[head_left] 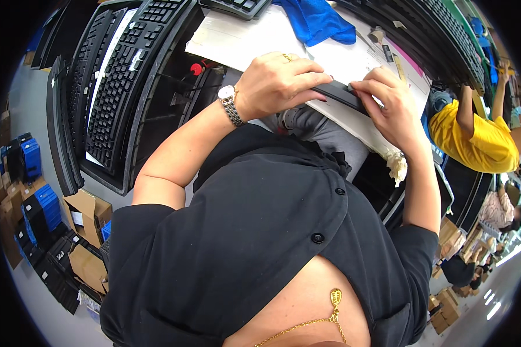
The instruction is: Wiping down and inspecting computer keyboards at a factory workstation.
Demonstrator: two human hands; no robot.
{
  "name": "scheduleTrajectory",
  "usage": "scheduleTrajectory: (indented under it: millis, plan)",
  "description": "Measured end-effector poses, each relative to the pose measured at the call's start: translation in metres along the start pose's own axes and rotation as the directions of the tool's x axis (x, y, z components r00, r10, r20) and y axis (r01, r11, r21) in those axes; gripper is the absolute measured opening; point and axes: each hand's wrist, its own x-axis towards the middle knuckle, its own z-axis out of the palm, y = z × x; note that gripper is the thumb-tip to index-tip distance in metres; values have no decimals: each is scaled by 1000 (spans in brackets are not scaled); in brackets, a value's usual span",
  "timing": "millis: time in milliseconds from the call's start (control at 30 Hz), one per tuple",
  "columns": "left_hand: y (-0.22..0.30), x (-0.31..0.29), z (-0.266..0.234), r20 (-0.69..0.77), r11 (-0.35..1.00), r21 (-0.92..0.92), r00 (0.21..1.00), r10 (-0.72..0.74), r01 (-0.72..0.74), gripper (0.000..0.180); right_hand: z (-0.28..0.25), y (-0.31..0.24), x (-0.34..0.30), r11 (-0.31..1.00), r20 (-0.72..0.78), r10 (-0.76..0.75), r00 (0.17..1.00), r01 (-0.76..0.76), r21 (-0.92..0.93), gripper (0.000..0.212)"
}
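Both hands meet over the near edge of the white work table [231,40]. Between them lies a long, narrow black piece [341,95], seen edge-on; its exact kind cannot be made out. My left hand [278,84] grips its left end, thumb below and fingers above. At the other end my right hand [388,107] has thumb and fingers bent in a pinch on the piece. A tiny dark bit shows by the right fingertips, too small to name. Farther back on the table is a crumpled blue cloth [318,23].
Black keyboards [124,81] stand in a dark tray [147,110] at the left. More black keyboards [411,29] are stacked at the far right. Small tools [388,53] lie near them. A co-worker in a yellow shirt [474,136] is at the right. Cardboard boxes [87,217] sit on the left floor.
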Motion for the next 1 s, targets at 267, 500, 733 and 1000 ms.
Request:
scheduleTrajectory:
  millis: [267, 500, 733, 1000]
  plan:
    - [-3, -1, 3, 7, 999, 34, 1000, -20, 20, 25, 1, 4, -1, 1000, 6, 21, 1000, -21, 14, 9]
    - [-2, 2, 2, 11, 999, 42, 1000, -23, 22, 27, 4, 6, -1, 997, 3, 70, 998, -70, 28, 9]
    - [-2, 2, 0, 7, 999, 34, 1000, -18, 17, 28, 0, -4, 8, 994, 61, 108, 992, -107, -22, 10]
    - [-2, 4, 0, 15, 999, 28, 1000, -20, 20, 29, -3, 2, 4, 997, 43, 79, 996, -79, 3, 9]
